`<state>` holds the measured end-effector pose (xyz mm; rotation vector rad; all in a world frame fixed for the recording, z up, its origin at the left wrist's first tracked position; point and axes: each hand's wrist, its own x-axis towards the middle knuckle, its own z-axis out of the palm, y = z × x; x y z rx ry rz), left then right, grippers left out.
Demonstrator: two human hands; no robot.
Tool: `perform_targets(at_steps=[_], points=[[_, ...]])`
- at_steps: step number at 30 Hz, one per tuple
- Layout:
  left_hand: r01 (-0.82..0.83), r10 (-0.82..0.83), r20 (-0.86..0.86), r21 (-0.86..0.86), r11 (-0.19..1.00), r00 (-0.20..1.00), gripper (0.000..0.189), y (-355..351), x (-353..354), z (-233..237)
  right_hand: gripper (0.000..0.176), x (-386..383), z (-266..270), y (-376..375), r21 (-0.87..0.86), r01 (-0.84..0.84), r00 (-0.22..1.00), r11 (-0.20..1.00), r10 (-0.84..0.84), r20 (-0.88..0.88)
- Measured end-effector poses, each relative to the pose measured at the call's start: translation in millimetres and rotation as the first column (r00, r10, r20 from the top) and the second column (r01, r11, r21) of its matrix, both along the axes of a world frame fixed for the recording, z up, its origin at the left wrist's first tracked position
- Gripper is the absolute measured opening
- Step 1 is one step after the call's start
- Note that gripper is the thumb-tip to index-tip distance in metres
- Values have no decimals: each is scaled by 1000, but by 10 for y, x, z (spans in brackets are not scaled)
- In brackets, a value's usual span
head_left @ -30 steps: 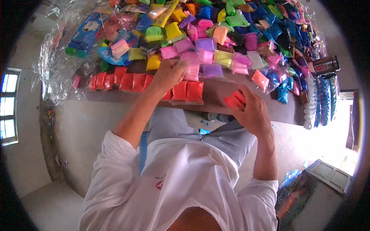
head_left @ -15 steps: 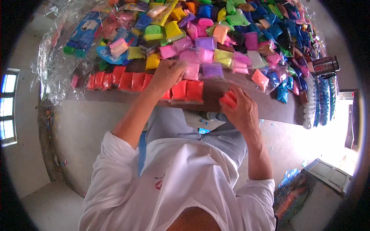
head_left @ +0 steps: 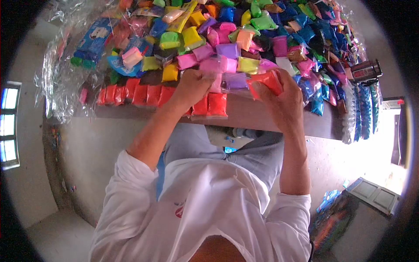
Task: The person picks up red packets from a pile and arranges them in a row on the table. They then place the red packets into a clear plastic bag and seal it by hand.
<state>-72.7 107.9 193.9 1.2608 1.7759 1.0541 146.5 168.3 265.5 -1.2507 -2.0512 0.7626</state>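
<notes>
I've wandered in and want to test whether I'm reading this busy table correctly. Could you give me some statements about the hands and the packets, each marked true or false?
1. The right hand holds something red. True.
2. Every packet on the table is red. False: a yellow packet and a purple packet are there too, among other colours.
3. A row of red packets lies along the table's near side. True.
4. The big blue wrapper lies at the right end of the pile. False: it lies at the left end.
5. The shirt is white. True.
</notes>
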Motion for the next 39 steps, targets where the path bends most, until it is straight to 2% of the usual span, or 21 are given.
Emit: perform_targets(at_steps=[1,3,4,5,6,8,9,11,13,15,17,18,20,21,23,26,27,29,30,32,39], points=[[-17,17,2,-25,1000,1000,42,8,-2,-21,40,-24,-25,33,36,9,998,999,-12,67],[-31,31,2,-49,998,1000,43,37,-13,-162,40,-80,-68,65,32,29,999,999,-30,12],[18,16,-257,132,991,966,45,75,-20,-276,41,-99,-75,70,27,48,998,998,-47,-39],[112,49,-497,289,951,867,47,102,-28,-385,41,-108,-70,69,28,51,998,998,-50,-40],[115,47,-497,289,950,866,47,99,22,-283,42,-118,-59,70,37,61,998,997,-60,-30],[35,-42,-168,-44,998,985,51,70,167,14,42,-119,-32,63,44,74,997,996,-73,-21],[38,-45,-169,-45,998,985,51,88,192,-59,43,-111,-9,57,97,98,995,990,-95,-35],[201,-88,-384,265,943,919,52,117,231,-265,45,-73,-3,53,150,126,992,981,-120,-48],[280,-169,-450,193,940,877,47,115,290,-253,42,-2,-10,68,151,82,990,985,-98,106],[353,-251,-503,116,928,827,42,118,377,-218,42,74,23,40,106,63,987,992,-78,138],[578,-252,-737,222,785,626,35,136,460,-146,43,138,43,32,60,45,984,997,-55,167],[582,-257,-736,221,783,626,35,135,493,-125,42,161,45,31,97,44,985,994,-60,159],[606,-487,-601,-6,795,633,35,140,552,-78,41,203,44,43,136,48,986,990,-68,151],[610,-489,-602,-5,793,631,35,131,597,-29,42,229,41,56,109,49,981,993,-68,181],[541,-529,-395,-90,836,751,42,107,698,52,42,272,7,82,80,55,975,995,-71,212],[459,-514,-322,-234,857,795,49,165,781,13,42,303,-85,107,84,29,991,996,-40,126],[460,-515,-324,-235,857,794,49,164,784,1,42,309,-92,112,52,30,993,998,-35,117],[467,-427,-330,50,883,842,58,145,784,-16,42,329,-118,120,18,32,994,999,-34,105],[471,-431,-332,48,881,839,58,135,771,61,43,347,-140,118,16,26,996,1000,-27,90],[318,-434,-237,-404,858,869,62,123,717,282,43,382,-158,128,13,24,997,1000,-25,72],[302,-366,-235,-268,915,900,64,195,570,213,38,460,-222,225,-26,-105,985,994,107,135]])
